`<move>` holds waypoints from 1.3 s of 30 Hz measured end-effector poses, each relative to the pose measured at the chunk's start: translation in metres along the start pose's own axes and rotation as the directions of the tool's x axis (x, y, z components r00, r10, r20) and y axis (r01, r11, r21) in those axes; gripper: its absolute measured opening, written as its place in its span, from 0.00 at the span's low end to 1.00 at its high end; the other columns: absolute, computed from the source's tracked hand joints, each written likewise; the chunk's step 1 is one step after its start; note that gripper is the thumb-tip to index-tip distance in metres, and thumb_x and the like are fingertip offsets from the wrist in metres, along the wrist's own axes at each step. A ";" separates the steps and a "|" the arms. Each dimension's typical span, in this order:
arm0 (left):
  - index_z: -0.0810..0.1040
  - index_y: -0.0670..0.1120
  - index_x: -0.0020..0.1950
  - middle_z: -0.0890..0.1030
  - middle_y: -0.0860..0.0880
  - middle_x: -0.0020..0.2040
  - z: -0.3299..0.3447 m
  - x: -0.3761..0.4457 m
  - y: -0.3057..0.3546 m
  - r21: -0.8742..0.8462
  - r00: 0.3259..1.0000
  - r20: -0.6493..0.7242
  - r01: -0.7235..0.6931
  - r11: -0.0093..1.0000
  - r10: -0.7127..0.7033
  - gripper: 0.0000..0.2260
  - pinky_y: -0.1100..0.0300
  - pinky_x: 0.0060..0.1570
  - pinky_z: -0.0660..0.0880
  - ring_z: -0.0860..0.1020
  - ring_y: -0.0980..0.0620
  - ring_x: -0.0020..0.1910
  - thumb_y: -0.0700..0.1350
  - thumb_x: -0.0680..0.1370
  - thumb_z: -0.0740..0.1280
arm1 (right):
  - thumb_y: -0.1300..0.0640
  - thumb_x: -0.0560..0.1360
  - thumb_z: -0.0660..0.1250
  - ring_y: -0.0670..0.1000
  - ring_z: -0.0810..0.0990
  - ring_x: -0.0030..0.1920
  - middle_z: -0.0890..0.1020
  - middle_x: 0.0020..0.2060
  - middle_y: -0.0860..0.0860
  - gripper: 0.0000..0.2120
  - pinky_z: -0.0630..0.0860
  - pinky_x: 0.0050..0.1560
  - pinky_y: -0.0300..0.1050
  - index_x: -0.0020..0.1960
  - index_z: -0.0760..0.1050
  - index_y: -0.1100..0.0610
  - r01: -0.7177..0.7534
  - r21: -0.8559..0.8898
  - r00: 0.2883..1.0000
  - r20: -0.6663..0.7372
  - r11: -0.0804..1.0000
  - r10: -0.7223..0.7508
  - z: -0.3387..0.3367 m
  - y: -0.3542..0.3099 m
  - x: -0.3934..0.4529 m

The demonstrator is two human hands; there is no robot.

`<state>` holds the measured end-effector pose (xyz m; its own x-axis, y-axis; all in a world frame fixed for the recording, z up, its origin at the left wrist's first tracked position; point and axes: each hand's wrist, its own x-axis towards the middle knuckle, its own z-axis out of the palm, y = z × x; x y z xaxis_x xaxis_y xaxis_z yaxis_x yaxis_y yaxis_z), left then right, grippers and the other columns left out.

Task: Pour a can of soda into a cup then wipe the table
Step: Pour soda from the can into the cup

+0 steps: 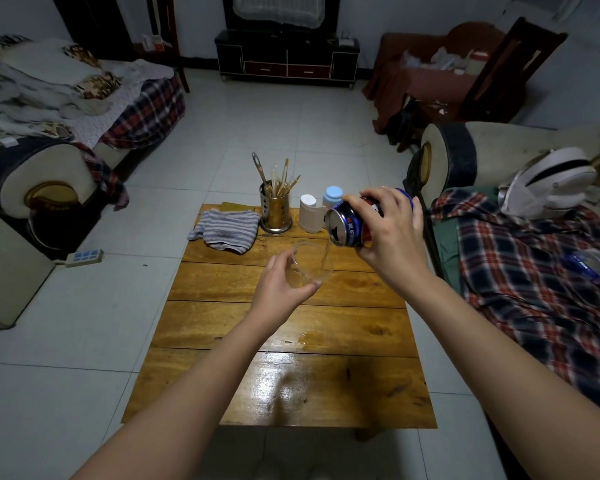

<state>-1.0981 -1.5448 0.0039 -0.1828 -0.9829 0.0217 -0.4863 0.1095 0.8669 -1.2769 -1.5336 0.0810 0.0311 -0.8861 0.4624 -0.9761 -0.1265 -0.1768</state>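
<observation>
Head view: a person's two bare forearms reach forward over a low wooden table [291, 327] in a tiled room.
Right hand: the right hand [392, 233] grasps a blue soda can [347, 225] from above, fingers over its upper side and thumb beneath, near the base.
Can: it is tipped nearly on its side, with its opened top facing left and down, sticking out to the left of the gripping fingers. It is held in the air above the table.
Stream: a thin pale stream [326, 256] falls from the can's opening into the cup just below.
Left hand: the left hand [284, 284] holds a clear plastic cup [310, 263], fingers curled round its left side and thumb along the lower near side.
Cup: it leans towards the can, sitting up and to the right of the left palm, with a little pale liquid at the bottom. Whether its base touches the table cannot be told.
Cloth: a grey striped cloth [227, 228] lies crumpled on the far left part of the table, well apart from both hands.
Far edge: a metal utensil holder [276, 211] with chopsticks, a white container [310, 214] and a blue-capped bottle [332, 195] stand in a row behind the can.
Wet patch: a small puddle [300, 339] glistens on the table, nearer than the cup.
Sides: sofas draped in plaid cloth [534, 278] flank the table.
</observation>
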 end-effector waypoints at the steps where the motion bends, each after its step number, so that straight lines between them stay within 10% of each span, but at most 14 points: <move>1: 0.65 0.49 0.70 0.70 0.51 0.62 0.000 0.000 0.000 -0.001 1.000 0.000 0.001 1.000 -0.001 0.33 0.60 0.57 0.70 0.70 0.54 0.60 0.51 0.69 0.74 | 0.62 0.64 0.74 0.58 0.64 0.67 0.72 0.63 0.54 0.34 0.51 0.69 0.65 0.67 0.68 0.49 0.001 -0.001 1.000 0.000 1.000 -0.001 0.000 0.000 0.000; 39: 0.65 0.51 0.70 0.71 0.51 0.62 0.003 -0.001 -0.003 0.009 1.000 0.000 0.005 1.000 -0.005 0.32 0.59 0.57 0.69 0.69 0.55 0.60 0.50 0.69 0.74 | 0.62 0.62 0.75 0.58 0.65 0.67 0.72 0.63 0.54 0.36 0.52 0.68 0.67 0.66 0.67 0.47 0.050 -0.035 0.999 0.003 0.998 -0.050 0.006 0.000 0.003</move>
<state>-1.0991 -1.5439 -0.0008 -0.1804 -0.9834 0.0176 -0.4949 0.1062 0.8624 -1.2752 -1.5387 0.0770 0.0802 -0.8802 0.4679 -0.9803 -0.1548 -0.1231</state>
